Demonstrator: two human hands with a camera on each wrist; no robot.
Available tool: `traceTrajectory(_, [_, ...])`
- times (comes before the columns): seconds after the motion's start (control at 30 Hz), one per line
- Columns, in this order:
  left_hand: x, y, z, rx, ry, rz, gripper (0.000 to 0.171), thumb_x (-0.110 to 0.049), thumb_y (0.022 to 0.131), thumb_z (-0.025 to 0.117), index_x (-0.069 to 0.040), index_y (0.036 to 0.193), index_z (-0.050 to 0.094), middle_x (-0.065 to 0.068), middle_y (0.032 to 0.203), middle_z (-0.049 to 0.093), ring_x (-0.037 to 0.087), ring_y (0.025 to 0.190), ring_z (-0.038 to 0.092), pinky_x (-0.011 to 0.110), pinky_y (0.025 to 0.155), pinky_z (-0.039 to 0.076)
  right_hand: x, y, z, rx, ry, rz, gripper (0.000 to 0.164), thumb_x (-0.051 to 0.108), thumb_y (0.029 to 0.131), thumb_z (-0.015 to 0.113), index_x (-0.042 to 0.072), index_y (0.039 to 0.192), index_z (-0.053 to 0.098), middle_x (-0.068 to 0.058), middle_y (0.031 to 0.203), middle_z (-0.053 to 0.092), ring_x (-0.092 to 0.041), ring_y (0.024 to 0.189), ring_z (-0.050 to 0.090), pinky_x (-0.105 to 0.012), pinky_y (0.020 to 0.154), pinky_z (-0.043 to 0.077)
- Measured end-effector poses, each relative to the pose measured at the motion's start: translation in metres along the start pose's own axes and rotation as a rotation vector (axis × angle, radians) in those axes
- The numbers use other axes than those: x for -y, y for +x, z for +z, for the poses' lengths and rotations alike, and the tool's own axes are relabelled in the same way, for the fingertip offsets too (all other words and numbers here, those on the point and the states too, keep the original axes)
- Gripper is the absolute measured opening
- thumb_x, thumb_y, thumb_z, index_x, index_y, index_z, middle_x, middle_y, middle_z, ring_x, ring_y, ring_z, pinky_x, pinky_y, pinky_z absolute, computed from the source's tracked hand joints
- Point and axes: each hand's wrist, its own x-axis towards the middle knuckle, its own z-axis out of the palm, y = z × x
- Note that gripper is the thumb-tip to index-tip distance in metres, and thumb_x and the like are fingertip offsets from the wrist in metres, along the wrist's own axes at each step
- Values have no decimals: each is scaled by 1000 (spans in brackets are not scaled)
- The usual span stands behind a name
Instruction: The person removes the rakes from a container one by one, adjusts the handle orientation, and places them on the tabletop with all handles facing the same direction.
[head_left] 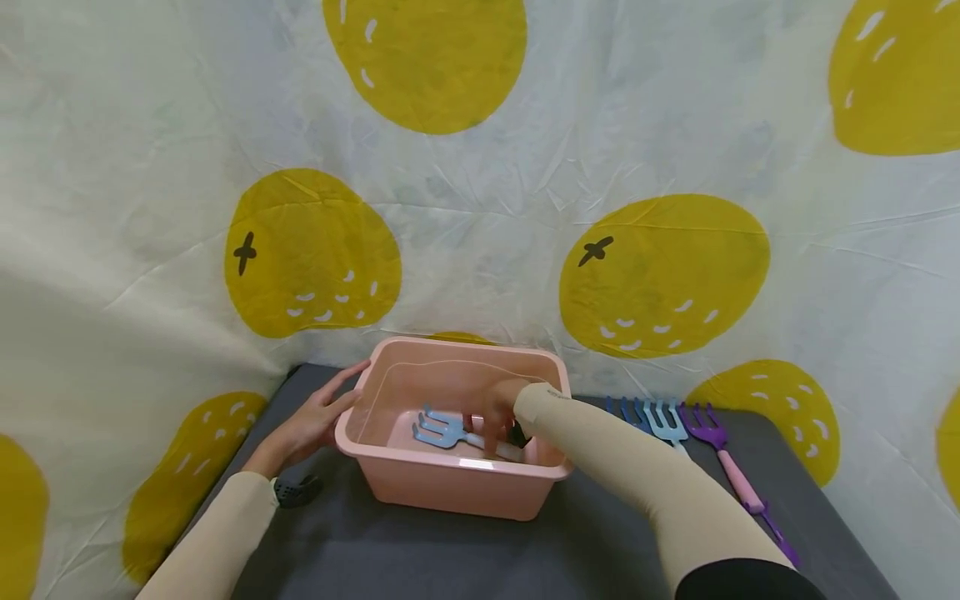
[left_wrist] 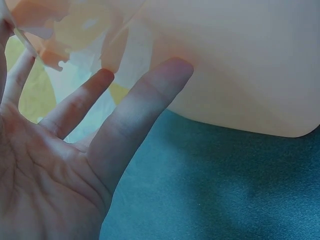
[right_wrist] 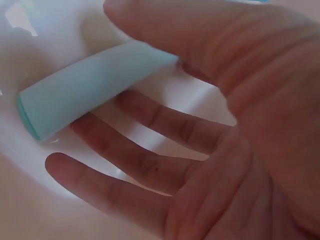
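A pink plastic basin [head_left: 450,485] stands on the dark table. My left hand [head_left: 311,423] touches its left side near the rim; the left wrist view shows the thumb [left_wrist: 145,100] straight along the wall and the fingers spread. Inside the basin lies a light blue garden hand fork [head_left: 444,431], tines to the left. My right hand [head_left: 497,410] reaches in over its pale handle [right_wrist: 95,89]. In the right wrist view the fingers [right_wrist: 145,117] extend beside and under the handle, while the thumb stays apart above it. The sleeve hides part of the basin's right side.
To the right on the table [head_left: 450,558] lie more hand forks: a dark blue one [head_left: 628,414], a light blue one [head_left: 665,423] and a purple one [head_left: 707,429] with a pink handle. Another purple tool [head_left: 780,537] lies nearer the front. A fruit-patterned cloth [head_left: 480,250] hangs behind.
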Motion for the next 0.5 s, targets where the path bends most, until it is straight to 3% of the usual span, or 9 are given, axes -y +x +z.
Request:
traceTrajectory(0.07, [-1,-1,0,0,0,1,66,-42,106,55,-41,163,21,23,164,21,55,118,59,59,76,60,0,-8,3,-17,14,-33,32,22,73,93,18,102,80,0,73,59,-19,70,54,-29,58,43])
traceTrajectory(0.17, [0,0,2,-4,1,2,66,-41,107,55,-41,163,21,23,164,22,51,113,64,59,76,60,-2,-11,6,-7,-81,-138,37,15,77,89,18,112,76,0,72,56,-17,67,51,-27,56,40])
traceTrajectory(0.3, [-1,-1,2,-3,3,3,66,-41,107,55,-40,163,21,23,164,22,46,109,67,59,76,60,-4,11,5,66,-252,-242,47,10,80,86,25,120,65,-1,73,57,-18,63,52,-29,54,42])
traceTrajectory(0.5, [-2,-2,1,1,14,13,67,-41,107,55,-38,164,20,25,165,19,49,112,65,59,76,60,-7,40,2,151,-254,-260,49,12,75,86,30,113,62,-4,74,58,-21,62,55,-31,52,45])
